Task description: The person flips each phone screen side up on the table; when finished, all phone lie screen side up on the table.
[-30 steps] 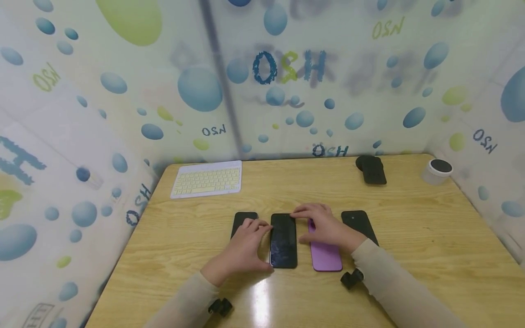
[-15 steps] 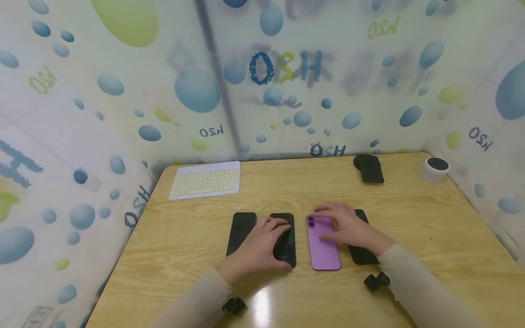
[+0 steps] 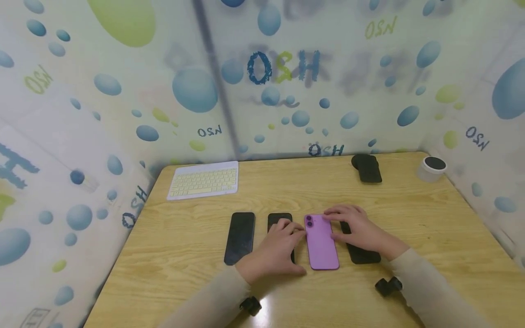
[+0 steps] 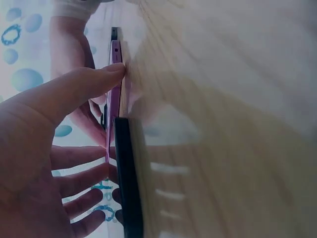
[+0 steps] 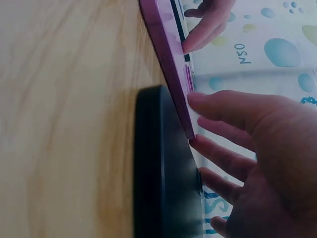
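Note:
A purple phone [image 3: 321, 246] lies flat with its camera side up, between my two hands. My left hand [image 3: 275, 253] arches over a black phone [image 3: 279, 218]. Its fingertips and thumb are spread along the purple phone's left side, the thumb near the bottom corner. From the other side my right hand [image 3: 361, 230] touches the purple phone's upper right edge, its palm above another black phone [image 3: 362, 255]. In the right wrist view, thumb and fingertips meet the purple phone's [image 5: 171, 59] edge. Further left lies a third dark phone [image 3: 239, 239], fully uncovered.
A white keyboard [image 3: 203, 181] sits at the back left of the wooden table [image 3: 172, 246]. Toward the back right are a black flat object [image 3: 369, 169] and a white round container [image 3: 431, 169] with a dark top. Patterned walls [image 3: 279, 127] border the table.
Both hands have moved right. The left hand has gone from the second phone's left edge, across it, to the purple phone. The right hand has shifted from the second phone to the purple phone's right side.

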Motion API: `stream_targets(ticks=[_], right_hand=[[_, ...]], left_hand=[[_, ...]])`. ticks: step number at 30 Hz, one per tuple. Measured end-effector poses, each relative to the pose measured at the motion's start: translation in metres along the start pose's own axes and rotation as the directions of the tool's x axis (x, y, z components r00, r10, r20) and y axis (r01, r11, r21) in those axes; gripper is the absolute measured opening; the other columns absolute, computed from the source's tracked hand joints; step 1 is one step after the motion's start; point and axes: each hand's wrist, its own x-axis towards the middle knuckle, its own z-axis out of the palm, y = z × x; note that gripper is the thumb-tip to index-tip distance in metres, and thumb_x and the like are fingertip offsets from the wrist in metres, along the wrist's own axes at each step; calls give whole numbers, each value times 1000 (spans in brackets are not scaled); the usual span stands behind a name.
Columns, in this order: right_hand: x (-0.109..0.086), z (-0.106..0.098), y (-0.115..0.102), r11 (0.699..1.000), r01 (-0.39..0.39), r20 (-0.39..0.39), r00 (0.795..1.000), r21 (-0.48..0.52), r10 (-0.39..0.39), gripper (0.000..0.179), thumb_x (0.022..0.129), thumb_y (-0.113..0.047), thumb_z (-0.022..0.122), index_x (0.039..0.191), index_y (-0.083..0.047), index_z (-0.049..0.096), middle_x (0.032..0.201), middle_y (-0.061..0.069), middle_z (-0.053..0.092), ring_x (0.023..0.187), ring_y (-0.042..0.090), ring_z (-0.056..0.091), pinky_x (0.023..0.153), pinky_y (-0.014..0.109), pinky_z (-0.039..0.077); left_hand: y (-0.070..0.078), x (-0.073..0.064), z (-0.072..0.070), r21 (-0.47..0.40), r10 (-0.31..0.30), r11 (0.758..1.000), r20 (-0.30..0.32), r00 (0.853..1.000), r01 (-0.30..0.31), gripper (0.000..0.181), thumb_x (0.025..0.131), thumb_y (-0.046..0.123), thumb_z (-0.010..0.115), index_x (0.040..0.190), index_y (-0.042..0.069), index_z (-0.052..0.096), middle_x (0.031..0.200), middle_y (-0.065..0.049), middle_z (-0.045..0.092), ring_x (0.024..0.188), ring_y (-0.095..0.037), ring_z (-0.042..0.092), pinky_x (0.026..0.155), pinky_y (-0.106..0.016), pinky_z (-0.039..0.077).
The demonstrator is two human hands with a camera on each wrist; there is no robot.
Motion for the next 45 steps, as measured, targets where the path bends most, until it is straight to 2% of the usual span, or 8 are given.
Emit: stream_targets(ticks=[8,15,28,32,45], right_hand=[[1,-4,0,1000,0,35,999,-6,0,55,85,-17,84,137,-7,67,142,13,62,135,42,50,108,74,19],[2,-2,5,1000,-8,26,1000,7,8,57,83,-22,87,135,-7,69,140,12,63,133,43,52,108,74,20],[4,0,4,995,-78,11,997,69,77,57,77,-17,91,130,-9,73,136,15,64,131,44,52,112,73,18],[4,2,5,993,-102,-5,995,61,103,56,76,-14,91,129,-11,73,136,13,65,131,43,53,113,72,19],[-2,-6,1,996,-56,-114,991,76,65,57,77,-19,91,131,-12,72,134,14,68,127,43,57,111,73,23]], left_hand=[[5,7,3,13,-19,1000,-1,1000,19,94,74,63,83,148,13,56,146,-1,54,136,-23,38,114,-45,36],[9,12,6,12,-33,999,-40,999,34,96,70,65,84,146,13,58,142,-1,56,131,-21,40,108,-42,40],[10,13,5,-26,-70,997,-50,996,69,95,65,61,88,143,15,61,142,1,57,129,-20,42,102,-38,39],[9,13,5,-40,-76,996,-43,996,74,96,65,61,89,144,15,60,143,1,57,130,-21,42,101,-39,38],[13,13,4,-119,-76,990,-22,997,73,98,67,56,91,150,20,55,146,-1,56,128,-20,43,103,-39,39]])
